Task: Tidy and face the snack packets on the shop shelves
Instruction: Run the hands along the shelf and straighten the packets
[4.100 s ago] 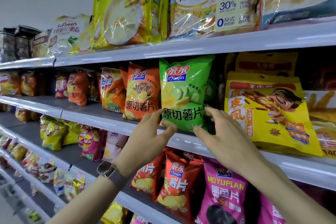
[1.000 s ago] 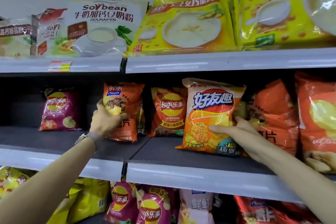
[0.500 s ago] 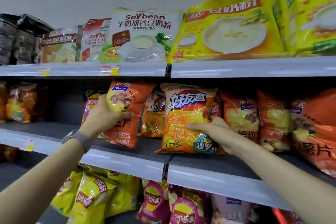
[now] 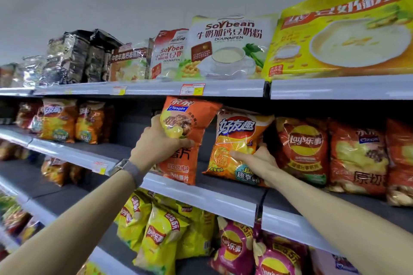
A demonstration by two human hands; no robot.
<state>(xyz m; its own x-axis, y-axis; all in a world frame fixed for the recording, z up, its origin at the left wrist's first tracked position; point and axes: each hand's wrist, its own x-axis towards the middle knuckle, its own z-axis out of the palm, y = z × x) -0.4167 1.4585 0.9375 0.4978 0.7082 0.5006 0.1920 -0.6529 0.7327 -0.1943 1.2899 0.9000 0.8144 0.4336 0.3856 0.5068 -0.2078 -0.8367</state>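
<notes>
My left hand (image 4: 157,142) grips an orange Qinqin crisp packet (image 4: 190,123) by its left side, holding it upright at the front edge of the middle shelf (image 4: 201,196). My right hand (image 4: 257,158) holds the lower right of an orange-and-yellow crisp packet (image 4: 237,138), which stands on the same shelf just right of the first. A red Lay's packet (image 4: 301,147) stands right of my right hand, with more orange Qinqin packets (image 4: 357,154) beyond it.
The top shelf (image 4: 156,90) carries soybean powder bags (image 4: 225,49), a big yellow bag (image 4: 344,35) and dark foil packs (image 4: 73,56). Orange packets (image 4: 60,123) stand far left on the middle shelf. Yellow Lay's bags (image 4: 156,234) and magenta ones (image 4: 234,248) fill the shelf below.
Both hands have carried their packets leftward along the middle shelf. The orange Qinqin packet has come forward to the shelf's front edge. The red Lay's packet now shows right of my right hand.
</notes>
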